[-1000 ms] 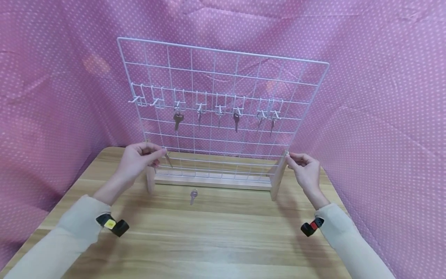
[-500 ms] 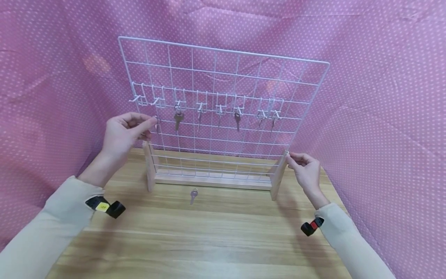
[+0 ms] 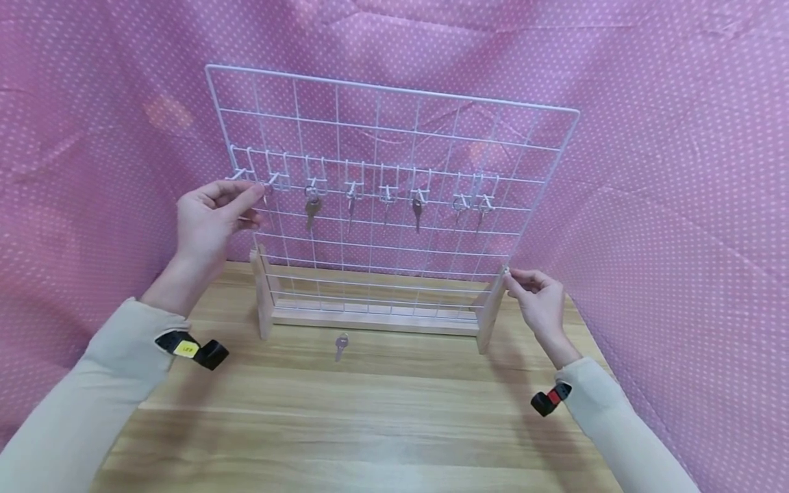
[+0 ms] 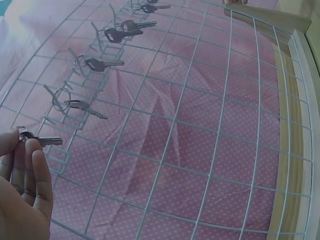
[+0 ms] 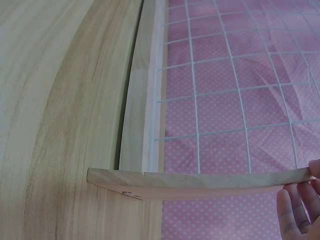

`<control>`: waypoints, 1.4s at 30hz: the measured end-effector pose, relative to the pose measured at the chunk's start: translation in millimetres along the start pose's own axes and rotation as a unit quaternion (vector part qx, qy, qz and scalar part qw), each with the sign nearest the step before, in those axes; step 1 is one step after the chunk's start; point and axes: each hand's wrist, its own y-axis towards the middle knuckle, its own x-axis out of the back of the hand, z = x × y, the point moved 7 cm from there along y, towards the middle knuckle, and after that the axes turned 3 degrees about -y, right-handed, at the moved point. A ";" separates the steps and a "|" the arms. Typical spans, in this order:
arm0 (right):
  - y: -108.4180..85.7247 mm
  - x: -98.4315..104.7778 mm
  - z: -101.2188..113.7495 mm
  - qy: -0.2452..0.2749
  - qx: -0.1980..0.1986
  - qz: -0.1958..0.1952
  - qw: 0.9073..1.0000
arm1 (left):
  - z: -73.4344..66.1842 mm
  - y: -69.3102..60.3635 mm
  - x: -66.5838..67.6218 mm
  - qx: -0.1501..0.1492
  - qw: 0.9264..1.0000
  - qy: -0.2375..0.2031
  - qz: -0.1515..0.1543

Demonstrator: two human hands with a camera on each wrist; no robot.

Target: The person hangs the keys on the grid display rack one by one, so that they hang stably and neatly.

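Observation:
My left hand pinches a key by its ring end between thumb and index finger. In the head view it is just below the second hook from the left on a white wire grid; whether the ring touches the hook, I cannot tell. Several keys hang by rings on the hooks further right. My right hand grips the upper end of the stand's right wooden side, thumb in front. Another key lies flat on the table before the stand.
The grid leans in a stand with a wooden crossbar and left wooden side. Pink dotted cloth surrounds the wooden table at the back and sides. The leftmost hook is partly behind my left fingers.
My left hand has lifted its key from low at the grid's left side up to the hook row, shifting left. My right hand has stayed on the wooden side.

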 end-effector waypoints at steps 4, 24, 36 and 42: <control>-1.1 -0.4 1.7 0.004 0.003 0.002 1.000 | 5.2 3.0 4.4 0.004 1.000 -0.012 -0.009; -2.9 1.2 -1.4 -0.017 -0.004 0.001 1.000 | 68.7 -24.5 10.9 0.087 0.981 0.173 -0.001; -3.3 -0.4 2.6 -0.007 0.005 0.000 1.000 | 161.8 -75.1 30.1 0.180 0.931 0.309 0.072; -3.1 0.2 2.1 0.004 0.001 0.000 1.000 | 205.9 -93.4 39.2 0.218 0.920 0.313 0.087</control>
